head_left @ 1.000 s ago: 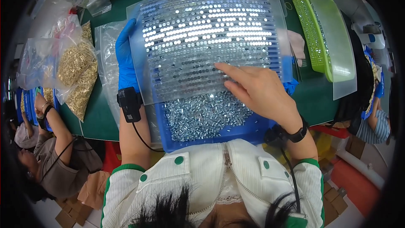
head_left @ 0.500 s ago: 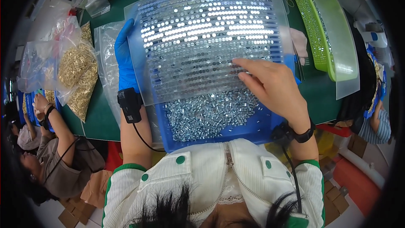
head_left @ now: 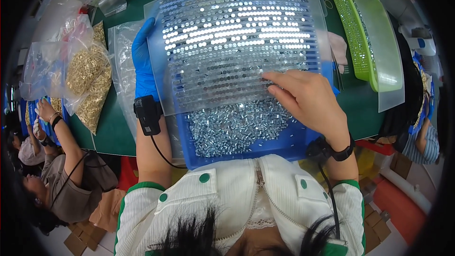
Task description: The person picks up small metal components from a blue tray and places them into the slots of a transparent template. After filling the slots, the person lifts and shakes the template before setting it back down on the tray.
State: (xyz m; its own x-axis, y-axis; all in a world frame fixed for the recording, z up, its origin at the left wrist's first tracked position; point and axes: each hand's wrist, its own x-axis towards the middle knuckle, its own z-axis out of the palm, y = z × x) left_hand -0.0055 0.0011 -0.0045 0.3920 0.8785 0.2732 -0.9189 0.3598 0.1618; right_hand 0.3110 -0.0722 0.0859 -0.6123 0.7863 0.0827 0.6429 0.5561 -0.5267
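Note:
My left hand, in a blue glove, is closed on the left edge of a translucent plastic plate. Rows of small round silvery metal pieces cover the plate, with gaps in some rows. My bare right hand is over the plate's lower right part. Its index fingertip is at the rows and appears to touch them; the thumb is held apart. Below lies a blue tray with a heap of loose small metal cylinders at its near end. The plate hides most of the tray.
At left are bags of gold-coloured metal parts and a clear bag. A green basket with silvery pieces and a translucent sheet stands right, near tweezers. Another person works at far left.
The plate and my left hand have shifted slightly right in the picture. My right hand stays over almost the same rows, with little movement.

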